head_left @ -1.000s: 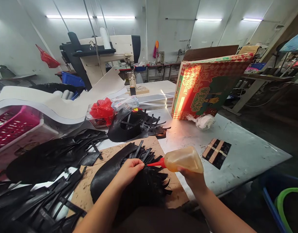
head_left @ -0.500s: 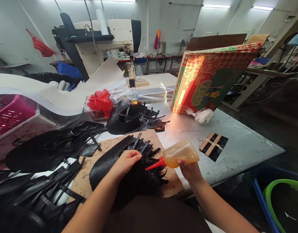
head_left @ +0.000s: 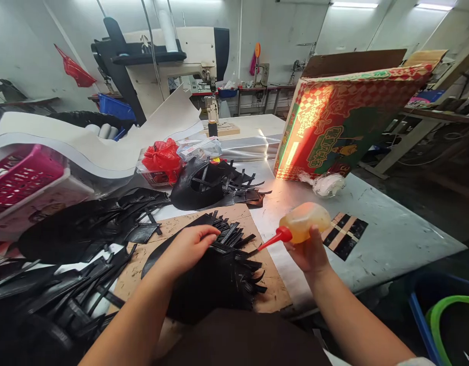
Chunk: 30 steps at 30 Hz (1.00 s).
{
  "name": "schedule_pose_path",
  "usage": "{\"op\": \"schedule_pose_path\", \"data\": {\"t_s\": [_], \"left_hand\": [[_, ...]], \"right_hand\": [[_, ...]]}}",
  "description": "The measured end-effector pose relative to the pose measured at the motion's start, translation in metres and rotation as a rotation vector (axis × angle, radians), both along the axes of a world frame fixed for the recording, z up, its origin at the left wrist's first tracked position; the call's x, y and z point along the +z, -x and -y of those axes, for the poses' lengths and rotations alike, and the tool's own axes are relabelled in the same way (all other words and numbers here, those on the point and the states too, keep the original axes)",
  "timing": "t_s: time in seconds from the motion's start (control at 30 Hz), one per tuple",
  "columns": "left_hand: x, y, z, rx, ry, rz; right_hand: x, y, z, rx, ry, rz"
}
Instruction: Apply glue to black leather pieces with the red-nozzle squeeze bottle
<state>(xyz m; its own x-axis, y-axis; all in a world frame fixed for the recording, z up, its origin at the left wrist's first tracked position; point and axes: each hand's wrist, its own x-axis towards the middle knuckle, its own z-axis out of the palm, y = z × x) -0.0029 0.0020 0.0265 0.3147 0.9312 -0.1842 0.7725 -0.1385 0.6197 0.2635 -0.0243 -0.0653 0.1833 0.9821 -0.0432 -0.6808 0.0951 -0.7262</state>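
Observation:
My right hand (head_left: pixel 310 252) grips a translucent amber squeeze bottle (head_left: pixel 303 222) with a red nozzle that points left and down, its tip just off the right edge of a stack of black leather strips (head_left: pixel 234 243). My left hand (head_left: pixel 188 246) presses flat on the black leather pieces (head_left: pixel 209 284) that lie on a brown cork board (head_left: pixel 268 284) at the table's near edge. The strips fan out to the right of my left fingers.
More black leather parts (head_left: pixel 89 229) pile up at the left, and another heap (head_left: pixel 204 184) lies beyond the board. A pink basket (head_left: pixel 17 179), red bag (head_left: pixel 163 155), patterned carton (head_left: pixel 333 127), striped swatch (head_left: pixel 343 233) and sewing machine (head_left: pixel 173 56) surround the grey table (head_left: pixel 390 223).
The bottle has swung up and to the right, so its nozzle tip has drawn back from my left fingers to the strips' right edge. My left hand stays on the leather.

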Motion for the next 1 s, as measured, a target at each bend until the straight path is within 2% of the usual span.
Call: {"op": "schedule_pose_path", "data": {"t_s": [0.07,0.13,0.23,0.33,0.43,0.7,1.0], "left_hand": [[0.003,0.006,-0.015,0.089,-0.125,-0.210],[-0.003,0.012,-0.029,0.178,-0.168,-0.338],[-0.022,0.021,-0.039,0.200,-0.132,-0.347],[-0.040,0.028,-0.038,0.176,-0.103,-0.309],[-0.048,0.030,-0.034,0.179,-0.103,-0.293],[-0.047,0.018,-0.032,0.288,-0.118,-0.352],[-0.048,0.015,-0.026,0.270,-0.194,-0.342]], "right_hand": [[0.008,0.000,-0.015,0.044,-0.017,-0.060],[0.013,0.005,-0.031,0.081,-0.035,-0.065],[0.016,0.015,-0.054,0.119,-0.047,-0.038],[0.014,0.025,-0.073,0.151,-0.073,0.002],[0.011,0.034,-0.088,0.186,-0.099,0.059],[0.007,0.058,-0.113,0.252,-0.101,0.089],[0.005,0.071,-0.133,0.205,-0.156,0.248]]}}
